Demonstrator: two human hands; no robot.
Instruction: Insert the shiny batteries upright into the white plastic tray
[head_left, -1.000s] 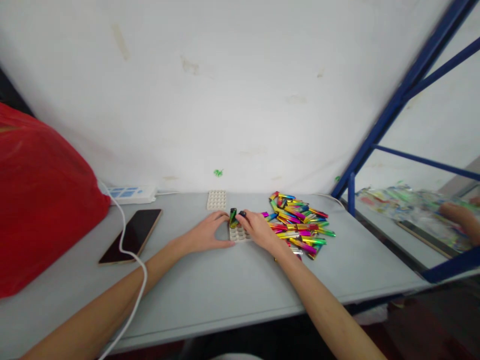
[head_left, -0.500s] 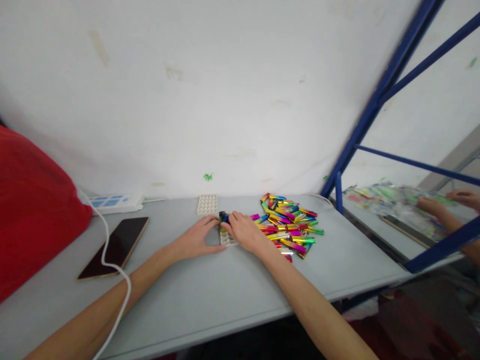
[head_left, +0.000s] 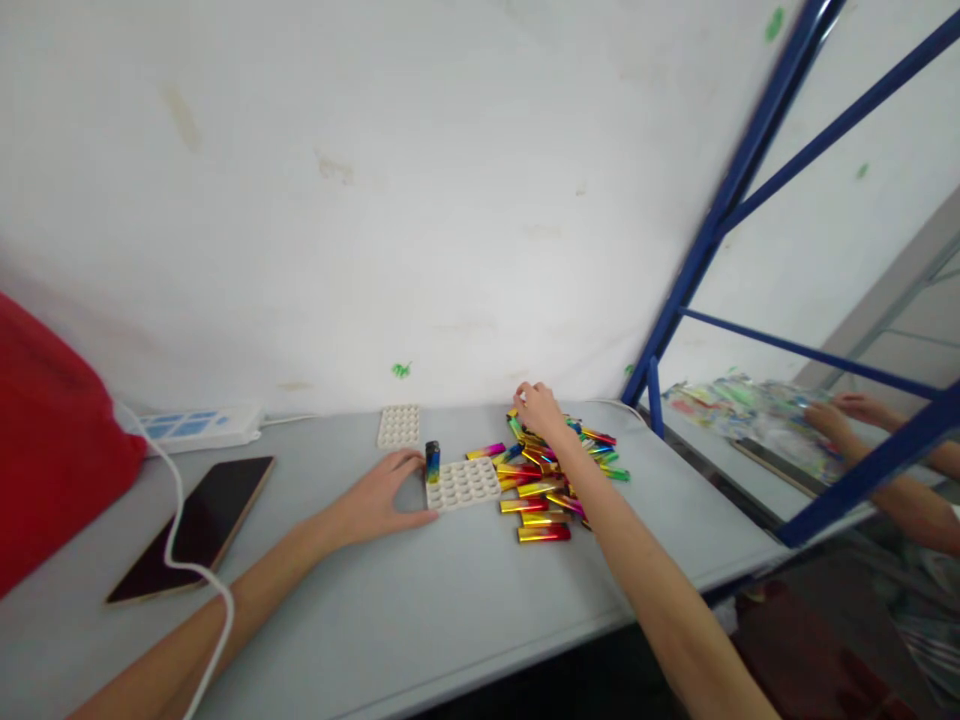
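A white tray with round holes [head_left: 465,484] lies on the grey table [head_left: 420,610]. One shiny multicoloured lighter [head_left: 432,462] stands upright in its far left corner. My left hand [head_left: 379,498] rests flat against the tray's left edge, fingers spread. My right hand [head_left: 536,408] reaches over the far end of a pile of shiny coloured lighters [head_left: 551,470] to the right of the tray, fingers curled down onto them; what they grip is hidden.
A second holed tray [head_left: 399,426] lies near the wall. A phone [head_left: 191,525] with a white cable [head_left: 176,500], a power strip [head_left: 199,427] and a red bag [head_left: 52,450] are at left. A blue frame [head_left: 712,230] borders the right, where another person's hands [head_left: 862,410] work.
My right hand left the tray and moved right and away to the lighter pile. One lighter now stands alone in the tray. My view shifted to the right.
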